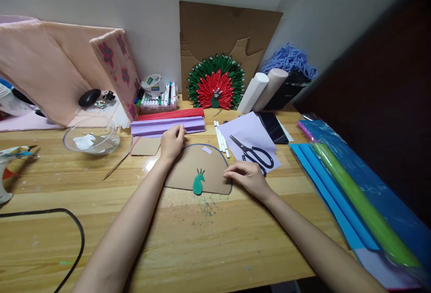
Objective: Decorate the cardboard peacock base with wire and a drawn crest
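Observation:
My left hand (173, 142) reaches over the upper left of a half-round cardboard piece (182, 167) with a blue outline. Its fingers are curled together at the front edge of a folded purple crepe paper strip (151, 128); what they hold, if anything, is hidden. Thumb and forefinger of my right hand (247, 177) come together over the cardboard's right edge, and I cannot make out anything between them. A green peacock body cutout (198, 184) lies at the cardboard's lower edge. Near its top rests a small pale purple paper scrap (206, 150).
Black-handled scissors (252, 153) lie on purple paper (235, 131) beside white sticks (221, 139). Behind stands a red-green peacock (215, 82) against cardboard (229, 24). A clear bowl (90, 142) and glue gun (10, 163) are left; rolled sheets (353, 198) lie right.

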Available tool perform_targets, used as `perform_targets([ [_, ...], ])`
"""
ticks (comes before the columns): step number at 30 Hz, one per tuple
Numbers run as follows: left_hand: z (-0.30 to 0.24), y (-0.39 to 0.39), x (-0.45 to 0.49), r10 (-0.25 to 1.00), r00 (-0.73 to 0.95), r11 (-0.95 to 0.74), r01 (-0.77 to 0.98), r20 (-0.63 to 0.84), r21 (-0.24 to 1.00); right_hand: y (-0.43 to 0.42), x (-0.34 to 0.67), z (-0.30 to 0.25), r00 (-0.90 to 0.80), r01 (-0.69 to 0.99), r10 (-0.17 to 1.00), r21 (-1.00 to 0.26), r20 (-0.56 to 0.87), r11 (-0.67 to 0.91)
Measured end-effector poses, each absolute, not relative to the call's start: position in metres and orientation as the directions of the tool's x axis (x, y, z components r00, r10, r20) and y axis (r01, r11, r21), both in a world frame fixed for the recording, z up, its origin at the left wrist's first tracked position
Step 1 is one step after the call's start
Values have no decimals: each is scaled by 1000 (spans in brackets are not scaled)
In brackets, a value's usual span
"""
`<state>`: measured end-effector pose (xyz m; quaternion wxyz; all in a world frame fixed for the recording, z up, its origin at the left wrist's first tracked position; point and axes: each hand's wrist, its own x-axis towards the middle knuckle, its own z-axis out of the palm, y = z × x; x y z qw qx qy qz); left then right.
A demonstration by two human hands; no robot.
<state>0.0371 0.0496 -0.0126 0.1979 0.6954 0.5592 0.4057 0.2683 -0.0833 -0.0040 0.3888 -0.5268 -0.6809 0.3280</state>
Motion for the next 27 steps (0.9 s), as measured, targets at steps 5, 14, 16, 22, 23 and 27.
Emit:
perform_targets([
  [5, -12, 49, 37, 942, 53, -293, 609, 331, 737, -84, 269, -5, -180, 523, 963, -810, 200, 266],
  [14, -11, 48, 37, 946, 48, -281, 613, 321, 738, -85, 269, -1, -103, 557, 938, -762, 331, 330],
  [16, -11, 49, 37, 944, 51, -286, 617, 325, 733, -85, 268, 0, -89, 521, 947, -796, 309, 308],
  [22, -14, 50, 37, 941, 51, -293, 611, 334, 735, -84, 269, -2, -67, 520, 954, -806, 292, 283],
  [23, -14, 50, 37, 942, 49, -291, 611, 332, 736, -84, 269, -2, -65, 535, 951, -794, 302, 289],
  [27, -15, 50, 37, 942, 48, -290, 613, 331, 735, -84, 270, -5, -100, 583, 935, -741, 341, 333],
])
